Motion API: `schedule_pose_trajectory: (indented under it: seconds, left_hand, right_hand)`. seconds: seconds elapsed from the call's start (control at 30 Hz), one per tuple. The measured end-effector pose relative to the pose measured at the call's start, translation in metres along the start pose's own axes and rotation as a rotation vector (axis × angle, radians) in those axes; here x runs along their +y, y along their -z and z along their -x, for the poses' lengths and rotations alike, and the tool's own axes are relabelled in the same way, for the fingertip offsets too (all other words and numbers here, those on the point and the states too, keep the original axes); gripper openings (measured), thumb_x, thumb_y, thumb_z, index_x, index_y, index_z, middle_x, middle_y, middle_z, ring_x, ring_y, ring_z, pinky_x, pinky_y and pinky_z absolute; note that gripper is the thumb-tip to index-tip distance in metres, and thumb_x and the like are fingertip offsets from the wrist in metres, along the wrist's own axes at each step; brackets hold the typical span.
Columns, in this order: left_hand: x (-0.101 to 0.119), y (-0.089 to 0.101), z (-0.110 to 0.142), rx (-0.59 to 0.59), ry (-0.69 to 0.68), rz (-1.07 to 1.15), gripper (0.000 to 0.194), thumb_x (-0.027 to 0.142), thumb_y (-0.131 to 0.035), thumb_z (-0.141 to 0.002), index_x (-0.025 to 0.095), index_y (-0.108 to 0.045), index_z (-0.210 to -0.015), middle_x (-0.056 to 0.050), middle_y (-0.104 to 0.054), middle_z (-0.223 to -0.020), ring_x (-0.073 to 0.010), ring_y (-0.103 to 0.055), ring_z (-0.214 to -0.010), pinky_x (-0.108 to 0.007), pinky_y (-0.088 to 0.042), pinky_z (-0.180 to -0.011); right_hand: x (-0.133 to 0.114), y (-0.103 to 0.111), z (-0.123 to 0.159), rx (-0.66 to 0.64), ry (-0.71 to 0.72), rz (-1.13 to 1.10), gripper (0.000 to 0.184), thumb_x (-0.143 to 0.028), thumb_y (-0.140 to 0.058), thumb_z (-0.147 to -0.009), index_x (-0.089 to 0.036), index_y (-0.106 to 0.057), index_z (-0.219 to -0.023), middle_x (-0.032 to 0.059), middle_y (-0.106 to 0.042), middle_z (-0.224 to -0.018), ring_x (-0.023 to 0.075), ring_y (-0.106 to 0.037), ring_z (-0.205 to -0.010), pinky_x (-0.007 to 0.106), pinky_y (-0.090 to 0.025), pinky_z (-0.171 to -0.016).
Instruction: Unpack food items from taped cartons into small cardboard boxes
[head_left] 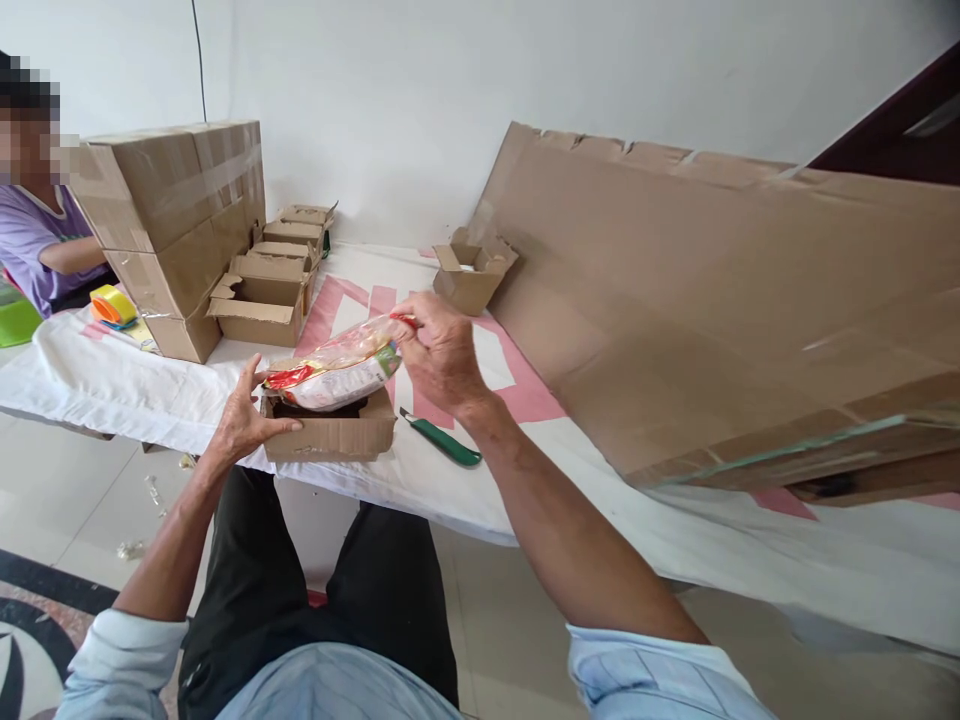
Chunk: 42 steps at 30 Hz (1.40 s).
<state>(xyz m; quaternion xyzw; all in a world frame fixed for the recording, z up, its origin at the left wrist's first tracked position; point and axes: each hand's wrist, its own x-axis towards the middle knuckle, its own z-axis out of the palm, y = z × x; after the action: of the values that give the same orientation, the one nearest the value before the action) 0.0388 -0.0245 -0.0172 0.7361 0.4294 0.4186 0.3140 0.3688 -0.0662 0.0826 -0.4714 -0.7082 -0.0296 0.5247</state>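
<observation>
A small open cardboard box [330, 438] stands at the near edge of the cloth-covered table. Over its opening lies a plastic food bag [341, 372], clear with red and green print and pale contents. Pinching the bag's right end, my right hand [442, 350] keeps that end raised above the box. My left hand [247, 415] rests at the box's left end, thumb stretched along the near side and fingers apart. Just right of the box lies a green utility knife [442, 440], its blade pointing toward the box. The bag hides most of the box's inside.
Taped cartons [172, 220] are stacked at the left, beside a row of small open boxes [259, 300]. Another open box [472, 275] sits near the wall. A large cardboard sheet [712, 310] leans on the right. Yellow tape [112, 303] lies near a person [45, 230] at the far left.
</observation>
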Motion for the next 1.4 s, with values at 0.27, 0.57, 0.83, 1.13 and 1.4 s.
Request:
schedule_pose_trajectory:
  seconds: [0.27,0.57,0.83,1.13,1.4]
  left_hand:
    - [0.01,0.007,-0.001,-0.093,-0.008,-0.011,0.119,0.071,-0.104,-0.067,0.02,-0.06,-0.165,-0.024,-0.071,-0.158,-0.0474,-0.064,-0.154,-0.065,-0.052,-0.127]
    - [0.051,0.007,-0.004,0.033,0.02,0.235,0.064,0.067,-0.092,-0.087,0.023,-0.084,-0.133,-0.015,-0.083,-0.14,-0.0395,-0.077,-0.135,-0.057,-0.062,-0.117]
    - [0.102,-0.035,0.003,-0.365,0.154,0.81,0.086,0.085,-0.096,-0.075,0.024,-0.084,-0.134,-0.015,-0.087,-0.127,-0.0467,-0.079,-0.133,-0.056,-0.069,-0.106]
    - [0.093,-0.021,-0.015,-0.087,0.105,0.742,0.088,0.048,-0.114,-0.061,0.021,-0.073,-0.133,-0.014,-0.087,-0.131,-0.0406,-0.084,-0.121,-0.049,-0.071,-0.101]
    - [0.066,-0.01,-0.055,-0.01,0.155,0.654,0.089,0.037,-0.117,-0.049,0.018,-0.074,-0.125,-0.01,-0.089,-0.113,-0.0333,-0.086,-0.101,-0.042,-0.07,-0.088]
  right_hand:
    - [0.013,0.015,-0.004,0.156,-0.085,-0.185,0.024,-0.05,-0.065,-0.113,-0.028,-0.067,-0.103,0.0011,-0.073,-0.092,0.0207,-0.07,-0.085,0.039,-0.063,-0.085]
    - [0.028,-0.005,-0.013,0.213,-0.167,-0.493,0.038,-0.069,-0.059,-0.109,-0.031,-0.062,-0.112,0.0078,-0.075,-0.129,0.0256,-0.076,-0.112,0.046,-0.065,-0.098]
    - [-0.002,-0.019,-0.021,0.137,-0.196,-0.709,0.036,-0.065,-0.055,-0.111,-0.033,-0.063,-0.123,0.0123,-0.074,-0.139,0.0336,-0.071,-0.134,0.059,-0.064,-0.108]
    - [0.004,-0.02,0.009,-0.104,-0.477,-0.913,0.084,-0.098,-0.066,-0.091,-0.03,-0.068,-0.14,0.0116,-0.081,-0.131,0.0307,-0.079,-0.114,0.049,-0.069,-0.093]
    - [0.006,-0.079,0.041,-0.173,-0.664,-0.952,0.072,-0.08,-0.099,-0.069,-0.026,-0.075,-0.111,0.0008,-0.085,-0.105,0.0252,-0.079,-0.097,0.042,-0.066,-0.094]
